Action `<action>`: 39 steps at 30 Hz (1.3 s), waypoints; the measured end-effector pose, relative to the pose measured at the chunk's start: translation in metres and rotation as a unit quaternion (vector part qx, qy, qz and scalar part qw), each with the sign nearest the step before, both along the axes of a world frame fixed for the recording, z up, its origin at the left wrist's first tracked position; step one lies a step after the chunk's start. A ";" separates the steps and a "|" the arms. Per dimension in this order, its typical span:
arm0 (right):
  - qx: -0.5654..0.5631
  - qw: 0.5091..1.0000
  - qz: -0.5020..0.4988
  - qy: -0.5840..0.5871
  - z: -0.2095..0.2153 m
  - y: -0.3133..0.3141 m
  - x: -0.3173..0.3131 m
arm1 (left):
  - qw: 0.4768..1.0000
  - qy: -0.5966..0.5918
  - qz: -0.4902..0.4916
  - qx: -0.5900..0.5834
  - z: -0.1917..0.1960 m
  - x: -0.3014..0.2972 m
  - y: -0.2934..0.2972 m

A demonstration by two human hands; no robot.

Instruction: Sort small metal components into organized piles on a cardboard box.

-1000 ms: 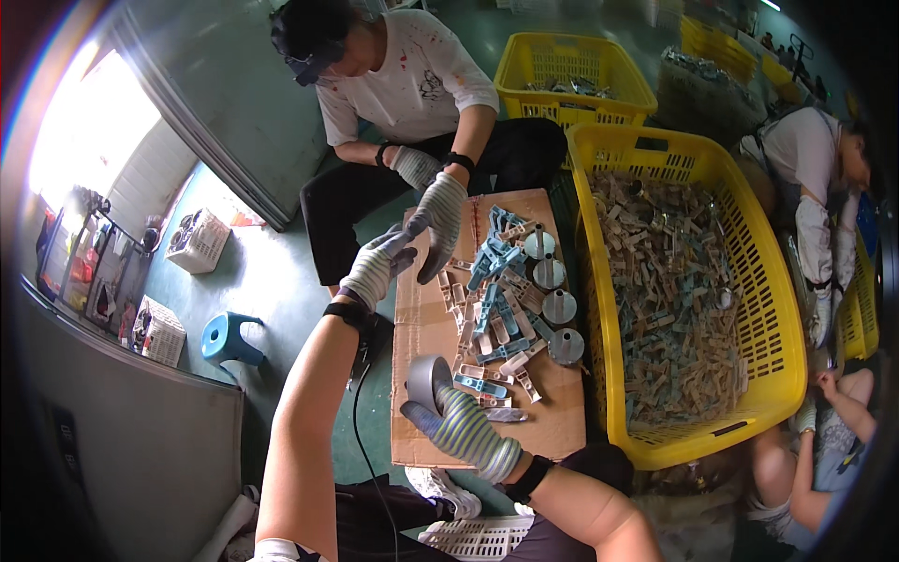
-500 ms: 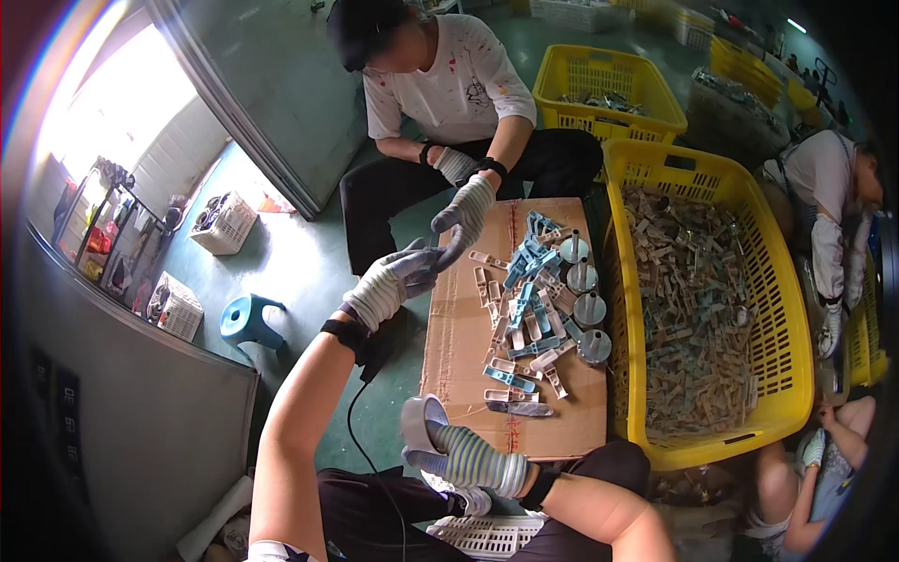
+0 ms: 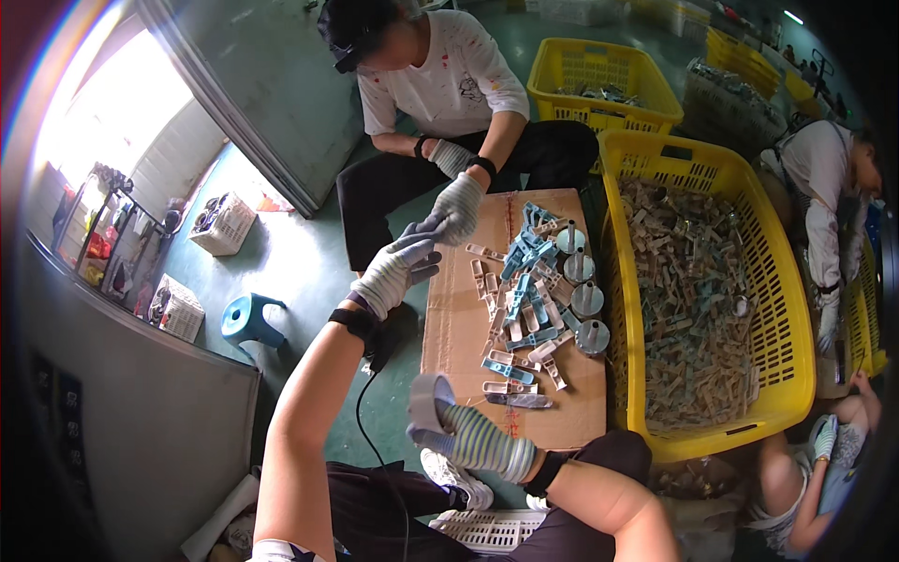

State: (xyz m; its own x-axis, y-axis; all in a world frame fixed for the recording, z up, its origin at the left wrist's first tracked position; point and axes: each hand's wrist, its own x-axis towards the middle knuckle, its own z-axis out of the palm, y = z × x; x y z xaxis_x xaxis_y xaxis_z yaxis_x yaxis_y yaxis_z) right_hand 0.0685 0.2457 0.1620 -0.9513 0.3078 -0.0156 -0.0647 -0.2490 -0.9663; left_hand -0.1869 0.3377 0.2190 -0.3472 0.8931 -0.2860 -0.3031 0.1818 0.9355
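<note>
My left hand (image 3: 398, 270), in a grey-striped glove, reaches forward with its fingers stretched out and apart. Its fingertips meet the gloved hand (image 3: 459, 208) of the person seated across from me; anything between the two hands is too small to make out. Closer in, my right hand (image 3: 482, 444), in a green-and-grey striped glove, grips a roll of tape (image 3: 426, 405) beside the near left corner of the cardboard (image 3: 454, 323). Blue and beige plastic clips (image 3: 526, 253) lie heaped there, next to several round metal pieces with stems (image 3: 587, 300).
A large yellow crate (image 3: 637, 375) full of clips stands right of the cardboard, with another yellow crate (image 3: 609, 54) beyond. A blue stool (image 3: 251, 318) is at the left. A black cable (image 3: 361, 421) hangs near my left arm. Other people work at the far right.
My left hand has shifted slightly and its fingers have spread. The co-worker's hand has drawn back a little. The tape roll in my right hand has turned and risen slightly.
</note>
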 end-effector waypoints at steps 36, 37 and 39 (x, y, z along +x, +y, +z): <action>-0.341 0.930 -0.075 -0.111 -0.096 -0.173 0.006 | 0.991 0.060 -0.120 0.000 -0.160 0.109 -0.338; -0.338 0.932 -0.077 -0.108 -0.094 -0.171 0.006 | 0.989 0.062 -0.133 -0.009 -0.159 0.110 -0.336; -0.355 0.927 -0.055 -0.106 -0.092 -0.166 0.007 | 0.985 0.073 -0.153 -0.021 -0.160 0.110 -0.331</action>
State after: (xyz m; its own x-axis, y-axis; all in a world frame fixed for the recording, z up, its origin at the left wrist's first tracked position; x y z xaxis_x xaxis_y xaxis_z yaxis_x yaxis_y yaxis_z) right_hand 0.0751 0.0800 0.0702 -0.8675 0.2433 -0.4340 0.0446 -0.8307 -0.5549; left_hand -0.0770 0.0069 0.0590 -0.1030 0.9511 -0.2912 -0.0901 0.2827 0.9550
